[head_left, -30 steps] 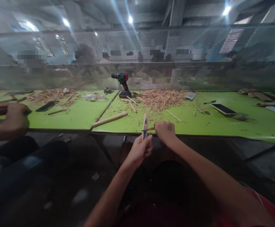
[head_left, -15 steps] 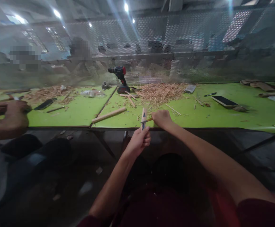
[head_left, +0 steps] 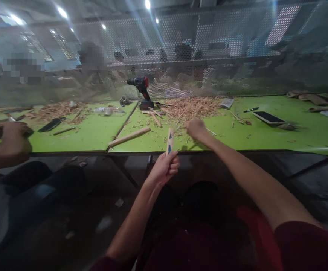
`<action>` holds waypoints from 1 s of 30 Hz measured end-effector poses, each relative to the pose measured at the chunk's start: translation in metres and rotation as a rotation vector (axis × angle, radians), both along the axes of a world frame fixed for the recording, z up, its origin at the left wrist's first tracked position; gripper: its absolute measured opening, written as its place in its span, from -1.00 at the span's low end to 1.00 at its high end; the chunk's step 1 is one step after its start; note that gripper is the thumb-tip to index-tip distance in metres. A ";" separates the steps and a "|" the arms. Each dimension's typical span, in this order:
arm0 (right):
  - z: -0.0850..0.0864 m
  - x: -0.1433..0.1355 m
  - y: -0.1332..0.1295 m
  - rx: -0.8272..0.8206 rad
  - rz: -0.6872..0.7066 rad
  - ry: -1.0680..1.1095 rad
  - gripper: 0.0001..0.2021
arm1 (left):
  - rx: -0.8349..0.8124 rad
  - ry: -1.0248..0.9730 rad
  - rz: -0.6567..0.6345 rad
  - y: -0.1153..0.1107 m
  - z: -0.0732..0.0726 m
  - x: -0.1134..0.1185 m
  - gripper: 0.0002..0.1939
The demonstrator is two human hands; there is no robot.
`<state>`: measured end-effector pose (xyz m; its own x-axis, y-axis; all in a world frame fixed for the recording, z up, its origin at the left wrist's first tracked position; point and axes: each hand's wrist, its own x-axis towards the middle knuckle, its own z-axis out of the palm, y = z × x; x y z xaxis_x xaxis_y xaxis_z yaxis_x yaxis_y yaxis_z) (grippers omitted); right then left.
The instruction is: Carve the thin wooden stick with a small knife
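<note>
My left hand (head_left: 166, 165) is closed around the lower end of a pale wooden stick (head_left: 170, 141), which points up and away over the table's front edge. Dark blue marks run along the stick's face. To the right and a little beyond it, my right hand (head_left: 197, 130) is a fist around a carving knife (head_left: 182, 127). Its blade is blurred, stands clear of the stick and points left. Wood shavings (head_left: 190, 109) lie heaped behind both hands. A longer rounded wooden stick (head_left: 130, 136) rests on the table left of my left hand.
A cordless drill (head_left: 142, 94) stands upright at the back of the green table (head_left: 265, 139). To the right lie a phone (head_left: 268, 117) and a pen (head_left: 250, 110). A plastic bottle (head_left: 109, 110) lies left. A co-worker's hand (head_left: 15, 137) is at far left. A mesh screen closes the back.
My right hand has moved away from me and to the right, taking the knife off the stick it was crossing. My left hand still holds the stick in nearly the same place.
</note>
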<state>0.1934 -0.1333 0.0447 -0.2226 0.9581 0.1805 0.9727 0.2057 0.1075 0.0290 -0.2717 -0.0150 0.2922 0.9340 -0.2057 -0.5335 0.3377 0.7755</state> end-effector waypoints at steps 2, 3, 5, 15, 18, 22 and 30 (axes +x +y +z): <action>0.009 0.016 0.004 0.025 -0.077 0.019 -0.56 | 0.002 -0.009 -0.009 -0.009 -0.002 -0.001 -0.27; 0.012 0.023 0.004 0.043 -0.103 0.027 -0.54 | 0.005 -0.018 -0.024 -0.013 -0.003 -0.002 -0.26; 0.010 0.028 -0.004 0.062 -0.104 0.067 -0.56 | 0.019 -0.032 -0.067 -0.015 -0.003 -0.002 -0.26; -0.024 -0.007 -0.082 -0.089 0.057 0.061 -0.66 | 0.028 -0.038 -0.135 -0.014 -0.003 0.006 -0.29; -0.022 -0.008 -0.082 -0.025 0.042 0.058 -0.55 | 0.025 -0.018 -0.126 -0.018 -0.002 0.007 -0.28; -0.020 -0.004 -0.070 0.020 -0.036 0.064 -0.41 | 0.010 0.014 -0.140 -0.019 -0.002 0.008 -0.26; -0.016 0.003 -0.058 0.018 -0.001 0.060 -0.47 | 0.022 0.088 -0.121 -0.017 -0.003 0.009 -0.26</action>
